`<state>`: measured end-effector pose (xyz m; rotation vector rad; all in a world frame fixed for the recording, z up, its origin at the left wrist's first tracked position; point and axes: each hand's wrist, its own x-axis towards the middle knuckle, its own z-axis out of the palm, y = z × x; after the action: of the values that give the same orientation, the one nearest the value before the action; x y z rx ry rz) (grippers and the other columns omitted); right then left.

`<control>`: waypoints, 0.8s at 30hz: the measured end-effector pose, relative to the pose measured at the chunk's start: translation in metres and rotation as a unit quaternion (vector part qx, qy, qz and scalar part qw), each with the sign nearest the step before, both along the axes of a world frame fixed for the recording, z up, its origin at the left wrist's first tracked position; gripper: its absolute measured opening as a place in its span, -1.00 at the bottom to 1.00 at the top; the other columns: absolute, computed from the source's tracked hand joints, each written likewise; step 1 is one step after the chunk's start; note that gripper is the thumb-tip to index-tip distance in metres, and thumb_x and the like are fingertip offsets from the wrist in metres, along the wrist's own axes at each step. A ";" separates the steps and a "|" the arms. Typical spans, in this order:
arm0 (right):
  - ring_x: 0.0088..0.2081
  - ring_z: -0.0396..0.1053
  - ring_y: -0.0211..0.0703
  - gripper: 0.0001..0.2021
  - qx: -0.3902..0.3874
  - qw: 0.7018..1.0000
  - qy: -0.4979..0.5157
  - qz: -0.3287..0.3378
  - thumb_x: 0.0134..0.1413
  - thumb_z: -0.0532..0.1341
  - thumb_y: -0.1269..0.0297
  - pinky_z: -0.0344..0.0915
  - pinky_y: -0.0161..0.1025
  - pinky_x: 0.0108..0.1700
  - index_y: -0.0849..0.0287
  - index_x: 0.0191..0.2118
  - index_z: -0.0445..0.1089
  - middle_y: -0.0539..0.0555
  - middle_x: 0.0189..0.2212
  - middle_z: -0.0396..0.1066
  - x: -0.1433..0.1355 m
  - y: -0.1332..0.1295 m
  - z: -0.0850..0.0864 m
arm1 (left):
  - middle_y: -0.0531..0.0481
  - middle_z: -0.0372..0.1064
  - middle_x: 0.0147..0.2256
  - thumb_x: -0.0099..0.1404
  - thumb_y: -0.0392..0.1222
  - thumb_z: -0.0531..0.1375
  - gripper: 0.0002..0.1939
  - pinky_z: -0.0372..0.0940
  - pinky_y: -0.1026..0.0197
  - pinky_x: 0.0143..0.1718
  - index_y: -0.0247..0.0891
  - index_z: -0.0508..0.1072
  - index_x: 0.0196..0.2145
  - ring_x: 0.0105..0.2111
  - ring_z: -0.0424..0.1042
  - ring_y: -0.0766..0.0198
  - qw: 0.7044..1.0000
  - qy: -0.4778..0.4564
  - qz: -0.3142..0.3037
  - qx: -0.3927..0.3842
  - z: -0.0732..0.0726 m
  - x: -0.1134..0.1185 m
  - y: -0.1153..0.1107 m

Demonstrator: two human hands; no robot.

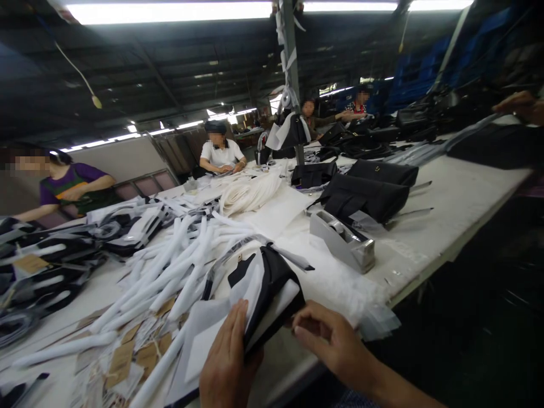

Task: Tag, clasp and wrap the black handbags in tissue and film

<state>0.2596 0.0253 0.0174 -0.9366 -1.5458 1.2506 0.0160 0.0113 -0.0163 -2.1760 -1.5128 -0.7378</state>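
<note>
The left hand (227,354) presses flat against a black bag (272,294) at the near edge of the table (429,249), its grip steadying the side; the right hand (335,340) curls at the bag's other side, fingers bent, and whether it pinches anything I cannot tell. The bag looks smooth and dark, tilted, with white paper (208,334) along it. Beyond lie white tubes (178,272), a gray tape dispenser (342,241), more black bags (361,195), then a person in white (221,153).
</note>
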 end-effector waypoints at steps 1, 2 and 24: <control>-0.17 0.47 -0.07 -0.84 0.077 0.993 -0.086 -0.009 0.28 0.20 0.19 0.39 -0.14 -0.04 0.13 -0.21 0.48 0.09 -0.24 0.52 0.009 0.013 -0.008 | -0.12 0.29 0.24 0.29 -0.40 0.09 -0.18 0.37 0.11 0.08 -0.20 -0.12 0.42 0.13 0.41 0.09 1.000 -0.011 0.010 -0.015 0.003 -0.001 0.000; -0.10 0.49 -0.03 -0.83 0.158 0.973 -0.166 -0.019 0.30 0.18 0.25 0.38 -0.09 0.02 0.13 -0.15 0.51 0.13 -0.17 0.55 0.019 0.027 -0.018 | -0.08 0.30 0.23 0.28 -0.42 0.10 -0.17 0.38 0.12 0.07 -0.15 -0.12 0.42 0.12 0.42 0.09 0.999 -0.024 0.023 -0.030 0.006 -0.003 0.000; -0.02 0.52 0.03 -0.77 0.249 0.882 -0.390 0.092 0.16 0.29 0.29 0.35 -0.03 0.16 0.08 -0.06 0.55 0.12 -0.05 0.57 0.015 0.030 -0.022 | -0.04 0.24 0.28 0.06 -0.55 0.09 0.03 0.37 0.10 0.12 -0.11 -0.16 0.43 0.19 0.35 0.10 0.998 -0.037 0.022 -0.039 0.005 -0.002 0.009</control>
<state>0.2744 0.0555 -0.0046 -1.0074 -2.4844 0.5158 0.0140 0.0207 -0.0116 -2.1862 -1.6464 -0.7642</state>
